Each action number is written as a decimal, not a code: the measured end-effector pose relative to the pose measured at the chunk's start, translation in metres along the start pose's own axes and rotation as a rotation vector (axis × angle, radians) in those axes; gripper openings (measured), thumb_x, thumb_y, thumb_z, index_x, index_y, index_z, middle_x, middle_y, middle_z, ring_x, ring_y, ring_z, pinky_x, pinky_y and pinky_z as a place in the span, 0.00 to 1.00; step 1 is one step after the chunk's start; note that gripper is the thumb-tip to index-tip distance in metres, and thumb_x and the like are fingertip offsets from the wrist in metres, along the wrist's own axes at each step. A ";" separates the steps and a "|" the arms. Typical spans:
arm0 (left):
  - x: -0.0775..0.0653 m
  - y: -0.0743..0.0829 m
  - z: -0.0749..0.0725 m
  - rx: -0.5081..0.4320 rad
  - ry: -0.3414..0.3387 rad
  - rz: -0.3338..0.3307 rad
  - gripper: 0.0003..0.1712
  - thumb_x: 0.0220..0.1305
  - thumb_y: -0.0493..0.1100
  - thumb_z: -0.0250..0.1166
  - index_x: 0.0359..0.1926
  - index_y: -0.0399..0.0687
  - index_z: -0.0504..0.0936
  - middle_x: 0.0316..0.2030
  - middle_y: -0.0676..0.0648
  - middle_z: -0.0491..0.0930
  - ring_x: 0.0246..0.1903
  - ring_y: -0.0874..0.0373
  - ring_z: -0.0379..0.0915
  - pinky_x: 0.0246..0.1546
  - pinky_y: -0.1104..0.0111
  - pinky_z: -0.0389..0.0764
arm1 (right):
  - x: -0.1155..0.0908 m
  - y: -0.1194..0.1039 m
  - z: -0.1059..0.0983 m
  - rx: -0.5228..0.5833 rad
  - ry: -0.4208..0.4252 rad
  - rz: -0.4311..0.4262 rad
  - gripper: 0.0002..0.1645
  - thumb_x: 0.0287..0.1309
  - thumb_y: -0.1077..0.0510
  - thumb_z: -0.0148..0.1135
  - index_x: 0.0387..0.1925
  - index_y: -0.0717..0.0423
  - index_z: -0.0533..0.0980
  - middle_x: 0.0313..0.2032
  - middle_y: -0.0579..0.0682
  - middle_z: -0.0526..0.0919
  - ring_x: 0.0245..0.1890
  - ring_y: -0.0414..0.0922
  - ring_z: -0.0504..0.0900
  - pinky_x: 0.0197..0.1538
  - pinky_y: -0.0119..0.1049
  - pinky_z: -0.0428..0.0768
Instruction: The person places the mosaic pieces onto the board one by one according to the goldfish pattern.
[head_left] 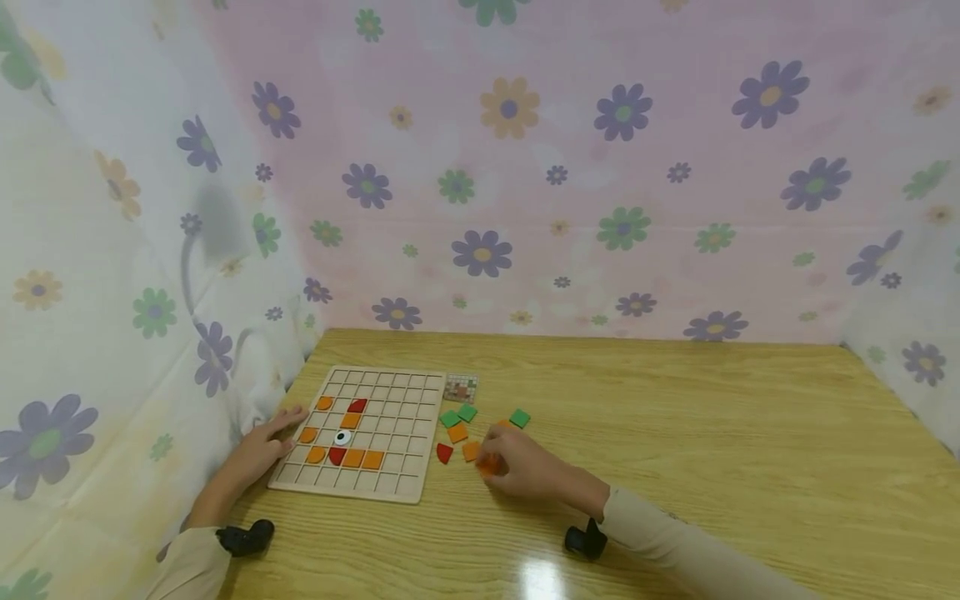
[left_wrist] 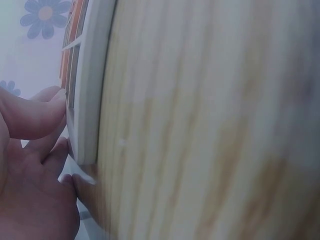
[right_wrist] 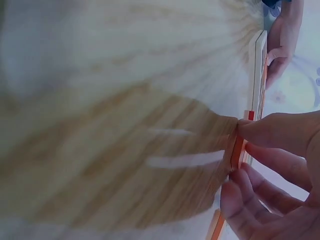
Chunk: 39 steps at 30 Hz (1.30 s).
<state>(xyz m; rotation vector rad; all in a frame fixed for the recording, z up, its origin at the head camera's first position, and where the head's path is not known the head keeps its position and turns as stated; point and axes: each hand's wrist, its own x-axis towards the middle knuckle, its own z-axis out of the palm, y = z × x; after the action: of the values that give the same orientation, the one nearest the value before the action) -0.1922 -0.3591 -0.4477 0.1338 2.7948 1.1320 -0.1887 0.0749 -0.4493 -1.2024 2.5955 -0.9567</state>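
Observation:
In the head view, my right hand [head_left: 525, 465] pinches an orange tile [head_left: 489, 465] low over the table; the right wrist view has the thumb and fingertips at the edges of that tile [right_wrist: 238, 151]. My left hand [head_left: 262, 446] rests at the left edge of the pale wooden grid board [head_left: 405, 487], thumb and fingertips touching its rim in the left wrist view. On the board lie orange half-round pieces [head_left: 316, 455], orange squares [head_left: 372, 460], red curved pieces [head_left: 357, 406] and a white disc with a black dot [head_left: 342, 437].
Between the board and my right hand lie loose tiles: green squares [head_left: 467, 412], orange squares [head_left: 457, 433] and a red curved piece [head_left: 444, 453]. Another green square [head_left: 520, 418] lies beyond the right hand. A small patterned card [head_left: 462, 387] touches the board's upper right side. Flowered cloth [head_left: 570, 275] hangs behind the table.

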 end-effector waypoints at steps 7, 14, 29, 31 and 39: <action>-0.006 -0.001 -0.001 -0.017 0.004 -0.023 0.31 0.66 0.36 0.54 0.69 0.37 0.61 0.70 0.34 0.51 0.69 0.33 0.36 0.61 0.36 0.42 | 0.002 -0.001 0.000 0.048 -0.042 0.005 0.10 0.51 0.68 0.65 0.37 0.57 0.83 0.33 0.44 0.77 0.25 0.32 0.70 0.27 0.25 0.72; -0.010 -0.006 -0.003 -0.022 0.009 -0.039 0.31 0.67 0.37 0.54 0.69 0.36 0.61 0.70 0.34 0.51 0.69 0.33 0.36 0.61 0.36 0.43 | 0.004 -0.006 0.002 0.028 -0.037 -0.020 0.10 0.48 0.70 0.63 0.34 0.58 0.83 0.30 0.44 0.76 0.22 0.32 0.67 0.25 0.24 0.70; -0.007 -0.003 -0.002 -0.019 0.007 -0.027 0.31 0.66 0.37 0.54 0.69 0.37 0.62 0.70 0.34 0.52 0.69 0.34 0.36 0.61 0.36 0.42 | 0.022 -0.019 0.007 0.074 0.013 -0.043 0.13 0.47 0.70 0.60 0.35 0.56 0.83 0.28 0.41 0.76 0.24 0.34 0.67 0.26 0.25 0.68; -0.007 -0.001 -0.001 -0.022 0.007 -0.026 0.30 0.66 0.37 0.54 0.69 0.37 0.62 0.70 0.35 0.52 0.69 0.34 0.37 0.61 0.36 0.42 | 0.028 -0.022 0.009 0.058 0.027 -0.056 0.13 0.47 0.69 0.60 0.34 0.55 0.83 0.26 0.40 0.76 0.24 0.35 0.67 0.27 0.25 0.68; -0.001 0.001 0.000 -0.010 0.001 -0.007 0.30 0.66 0.37 0.54 0.69 0.38 0.63 0.70 0.35 0.53 0.69 0.34 0.37 0.61 0.36 0.42 | 0.052 -0.034 0.015 0.076 0.034 -0.031 0.11 0.51 0.65 0.63 0.38 0.56 0.83 0.31 0.41 0.79 0.28 0.33 0.73 0.31 0.24 0.74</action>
<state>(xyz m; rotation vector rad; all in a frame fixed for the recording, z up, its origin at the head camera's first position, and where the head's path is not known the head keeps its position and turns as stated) -0.1909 -0.3584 -0.4470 0.1218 2.7878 1.1444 -0.1968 0.0132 -0.4337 -1.2218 2.5478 -1.0803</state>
